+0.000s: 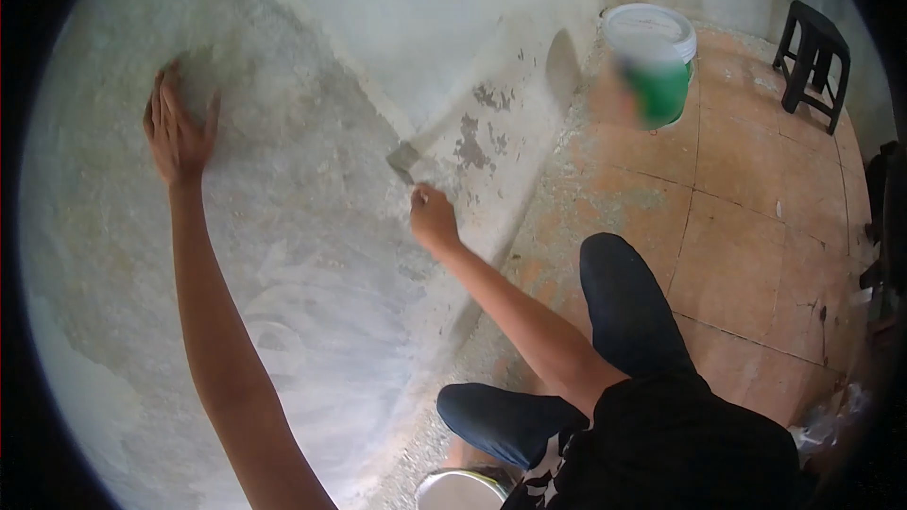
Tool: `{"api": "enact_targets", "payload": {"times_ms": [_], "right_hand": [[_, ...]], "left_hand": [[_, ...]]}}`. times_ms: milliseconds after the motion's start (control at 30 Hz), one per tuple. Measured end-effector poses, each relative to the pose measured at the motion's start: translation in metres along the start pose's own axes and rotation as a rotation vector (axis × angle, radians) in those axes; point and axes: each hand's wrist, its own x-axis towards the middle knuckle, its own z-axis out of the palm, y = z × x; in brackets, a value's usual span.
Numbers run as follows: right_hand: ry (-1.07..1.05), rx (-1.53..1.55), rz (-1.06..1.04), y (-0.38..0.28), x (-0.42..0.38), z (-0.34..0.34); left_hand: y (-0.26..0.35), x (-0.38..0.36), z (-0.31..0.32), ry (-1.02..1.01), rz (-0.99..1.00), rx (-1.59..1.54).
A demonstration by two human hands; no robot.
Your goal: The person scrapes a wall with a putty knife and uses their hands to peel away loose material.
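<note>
My left hand (179,137) lies against the grey wall (283,179), fingers spread and nothing held. To its right, my right hand (434,217) is closed around the handle of a scraper (403,160). The scraper's flat blade touches the wall at the edge between the bare grey surface and a paler painted layer (397,19). Just right of the blade, dark patches (470,142) show where the pale coating is broken.
A lidded white and green bucket (669,85) stands on the tiled floor (727,246) near the corner. Beyond it is a black stool (814,61). An open white bucket (461,491) sits by my bent knees, and crumbs lie along the wall's foot.
</note>
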Motion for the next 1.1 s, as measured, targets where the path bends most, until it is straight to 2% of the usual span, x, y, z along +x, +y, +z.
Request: {"api": "enact_targets", "payload": {"times_ms": [33, 167, 233, 267, 367, 433, 533, 567, 667, 733, 900, 1000, 1033, 1100], "right_hand": [[0.069, 0.033, -0.066, 0.005, -0.001, 0.008], [0.056, 0.007, 0.006, 0.002, 0.011, 0.009], [0.011, -0.020, -0.007, -0.005, 0.018, 0.002], [0.060, 0.047, -0.033, -0.001, 0.015, 0.011], [0.113, 0.036, 0.006, -0.009, 0.017, 0.010], [0.036, 0.157, 0.124, -0.017, 0.020, 0.006], [0.065, 0.011, -0.012, -0.009, 0.006, 0.014], [0.047, -0.023, 0.082, -0.010, 0.020, 0.014], [0.129, 0.100, 0.065, -0.012, 0.031, 0.013], [0.148, 0.046, 0.040, -0.011, 0.031, 0.009], [0.022, 0.049, 0.110, 0.005, 0.035, -0.006], [0.030, -0.075, 0.025, 0.026, 0.029, 0.004], [0.090, -0.030, -0.008, 0.023, 0.019, 0.002], [0.073, -0.009, 0.022, 0.016, 0.026, -0.008]], "left_hand": [[0.001, -0.002, 0.000, -0.003, 0.015, -0.017], [-0.001, -0.009, -0.001, 0.012, 0.011, -0.049], [0.000, -0.004, 0.001, -0.020, -0.019, -0.018], [0.002, -0.001, 0.002, -0.008, -0.021, -0.028], [0.003, -0.006, -0.003, -0.003, -0.002, -0.011], [0.004, -0.003, -0.005, -0.027, -0.037, 0.025], [0.003, -0.002, -0.003, 0.006, -0.006, 0.017], [0.003, -0.006, -0.002, 0.000, -0.005, 0.017], [-0.002, -0.007, -0.002, 0.003, 0.001, -0.033], [0.001, -0.003, 0.001, 0.037, 0.032, 0.019], [0.001, -0.011, -0.005, -0.047, 0.009, -0.005], [-0.004, -0.004, 0.000, -0.024, 0.008, 0.012], [0.000, -0.004, 0.000, -0.022, 0.029, 0.004], [0.000, -0.001, -0.001, -0.040, 0.013, -0.006]]}}
